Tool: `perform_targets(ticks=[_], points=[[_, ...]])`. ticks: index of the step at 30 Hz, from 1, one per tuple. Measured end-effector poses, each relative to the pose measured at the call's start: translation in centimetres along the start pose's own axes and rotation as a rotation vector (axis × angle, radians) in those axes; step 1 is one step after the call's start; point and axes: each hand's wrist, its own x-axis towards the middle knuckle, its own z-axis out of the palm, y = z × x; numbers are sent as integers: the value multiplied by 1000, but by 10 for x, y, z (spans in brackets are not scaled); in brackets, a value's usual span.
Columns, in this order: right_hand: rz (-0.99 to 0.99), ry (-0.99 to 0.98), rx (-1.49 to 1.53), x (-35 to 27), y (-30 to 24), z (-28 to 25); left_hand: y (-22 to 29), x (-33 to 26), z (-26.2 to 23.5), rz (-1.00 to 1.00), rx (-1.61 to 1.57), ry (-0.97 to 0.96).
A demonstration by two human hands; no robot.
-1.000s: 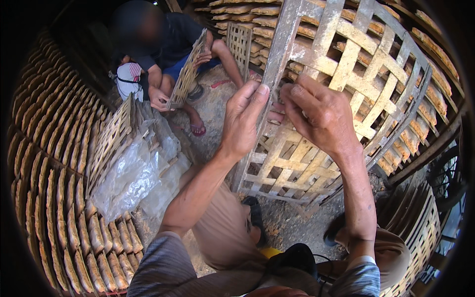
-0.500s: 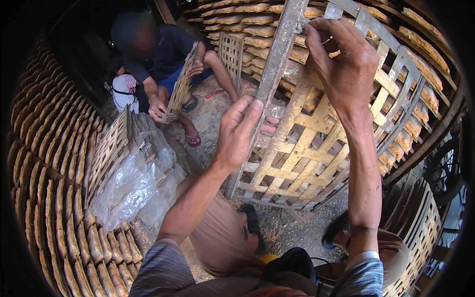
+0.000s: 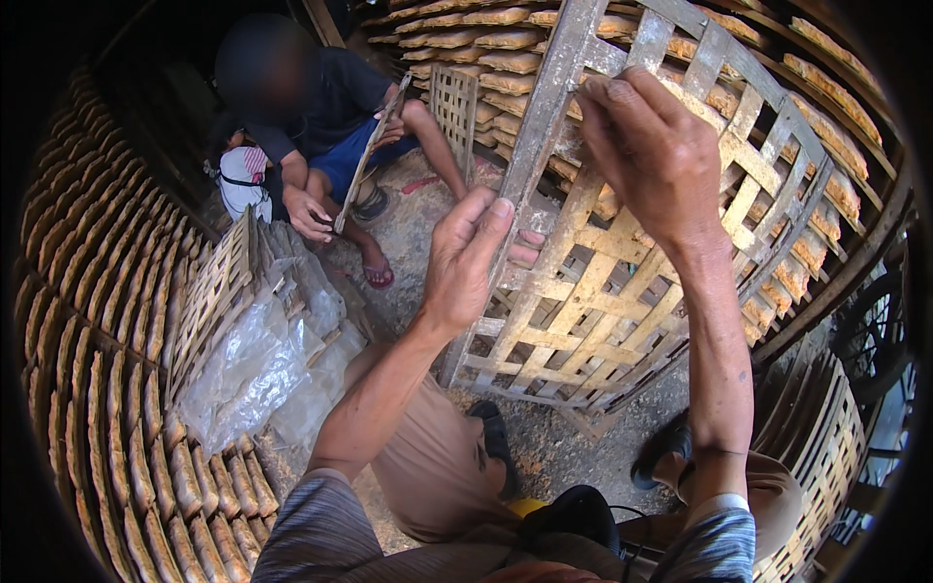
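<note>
A woven bamboo tray [image 3: 583, 321] with a worn grey wooden rim stands upright and tilted in front of me. My left hand [image 3: 466, 257] is closed around its left rim, thumb on the near side and fingertips showing through behind. My right hand [image 3: 651, 155] is closed in a pinch against the same rim, higher up, its fingertips turned toward the wood. Whatever those fingers hold, if anything, is hidden. Through the open weave I see part of the stacked layers behind.
Rows of orange-brown slabs [image 3: 505, 63] fill racks behind the tray and along the left [image 3: 107, 418]. Clear plastic sheets [image 3: 258, 360] lie over stacked trays at left. A person [image 3: 340, 97] sits opposite, holding a bamboo tray [image 3: 369, 155]. More trays [image 3: 816, 466] stand at right.
My right hand has moved slightly down and left along the rim, its fingers drawing closer together. My left hand keeps its grip. The other person's tray has turned more edge-on.
</note>
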Motion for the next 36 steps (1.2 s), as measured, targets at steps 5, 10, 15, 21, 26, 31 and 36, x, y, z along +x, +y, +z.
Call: perform_targets(ticks=[5,10,15,21,26,31,36], points=[[-57,-95,-24,-8,2,5,-4,-1,-2,-1,-2,9],[-10,-44,96,-24,-6,13,0,1,6,-1,-58,25],[20,15,38,-8,-7,3,-1,1,4,23,-12,6],[-216,-82,-13,-43,-34,20,3,1,3,22,-42,30],[-52,-254,511,-41,-15,4,6,2,1,50,-16,31],[94,154,220,12,16,-11,-1,2,-2,20,-35,31],[274,193,139,35,7,-12,-3,0,0,18,-43,19]])
